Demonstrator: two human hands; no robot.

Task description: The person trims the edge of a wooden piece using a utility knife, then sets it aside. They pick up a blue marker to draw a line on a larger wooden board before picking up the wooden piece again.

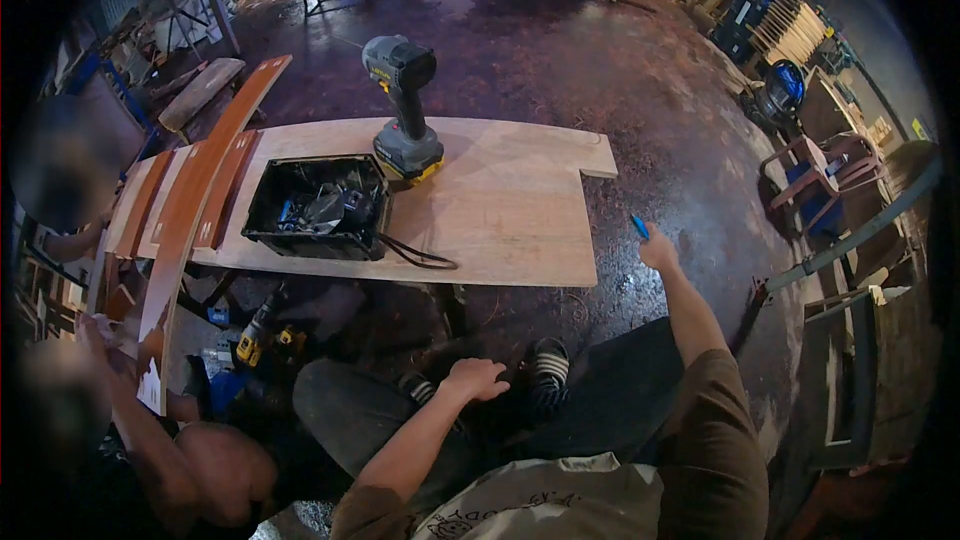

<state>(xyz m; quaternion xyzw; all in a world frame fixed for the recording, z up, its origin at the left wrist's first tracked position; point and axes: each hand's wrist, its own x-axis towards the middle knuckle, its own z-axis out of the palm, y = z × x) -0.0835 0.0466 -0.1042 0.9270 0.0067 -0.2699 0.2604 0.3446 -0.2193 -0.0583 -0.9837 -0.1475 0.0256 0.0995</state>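
My right hand [658, 250] is raised to the right of a plywood board [500, 200] and grips a small blue pen-like object [640, 227]. My left hand [478, 378] rests on my knee, fingers curled, holding nothing. On the board stand a grey and yellow cordless drill [405, 110] upright on its battery and a black box [318, 208] filled with bits and tools. A black strap loop [420, 255] lies beside the box.
Reddish wood strips [205, 190] lie across the board's left end. Another person sits at the lower left, their hand [95, 335] holding a strip. A second drill [262, 335] lies on the floor. Chairs [815, 175] and frames stand right.
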